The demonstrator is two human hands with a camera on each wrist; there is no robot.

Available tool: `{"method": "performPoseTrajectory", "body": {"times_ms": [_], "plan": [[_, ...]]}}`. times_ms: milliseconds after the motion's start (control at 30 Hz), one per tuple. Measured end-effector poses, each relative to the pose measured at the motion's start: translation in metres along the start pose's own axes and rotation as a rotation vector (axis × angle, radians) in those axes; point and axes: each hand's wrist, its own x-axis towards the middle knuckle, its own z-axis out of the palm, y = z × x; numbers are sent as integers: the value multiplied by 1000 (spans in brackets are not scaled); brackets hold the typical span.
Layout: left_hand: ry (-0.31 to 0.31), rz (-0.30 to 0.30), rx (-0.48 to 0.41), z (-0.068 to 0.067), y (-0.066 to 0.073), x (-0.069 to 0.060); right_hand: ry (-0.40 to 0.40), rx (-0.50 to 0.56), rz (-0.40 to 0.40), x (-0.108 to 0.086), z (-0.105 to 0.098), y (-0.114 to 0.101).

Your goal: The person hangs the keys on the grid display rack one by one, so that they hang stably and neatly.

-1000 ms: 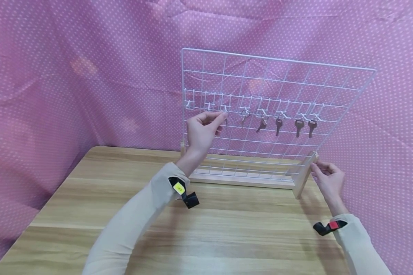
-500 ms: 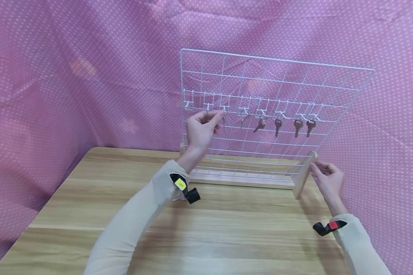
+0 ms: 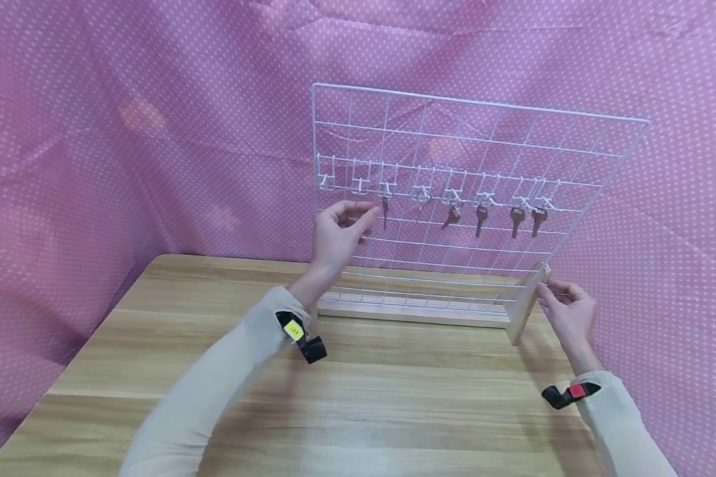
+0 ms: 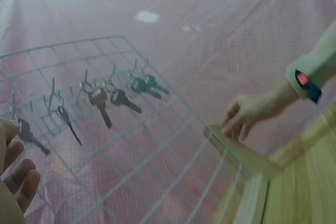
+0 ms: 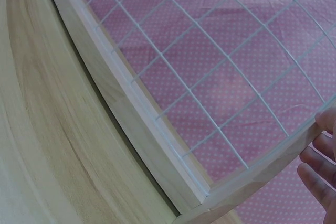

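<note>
A white wire grid rack stands upright in a wooden base, with a row of white hooks across it. Just beside the left hand, a thin key hangs edge-on from the third hook. The left thumb and index finger are loosely bent, apart from that key in the head view. In the left wrist view the fingertips lie close to a hanging key. At the rack's right end, the right hand grips the wooden side post between thumb and fingers.
Several more keys hang farther right, among them a broad-headed key. The leftmost hook shows no key. Beneath everything is a wood-grain table; a pink dotted cloth hangs behind and at the sides.
The left hand has let go of the key at the third hook and drawn back left and slightly down, leaving the key hanging. The right hand keeps its place on the post.
</note>
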Motion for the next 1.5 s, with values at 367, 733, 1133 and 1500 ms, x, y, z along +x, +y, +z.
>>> {"method": "performPoseTrajectory", "body": {"times_ms": [367, 733, 1133, 1500], "plan": [[-254, -65, 307, -58, -44, -17, 3, 8, -30, 1, 0, 1], [-377, -171, 544, -110, -112, -46, 10, 43, 20, 0, -3, 3], [-514, -171, 596, -129, -153, -76, 7, -24, 61, -1, -4, 2], [-582, -194, 630, -127, -167, -90, -1, 6, 33, 1, -1, 3]]}}
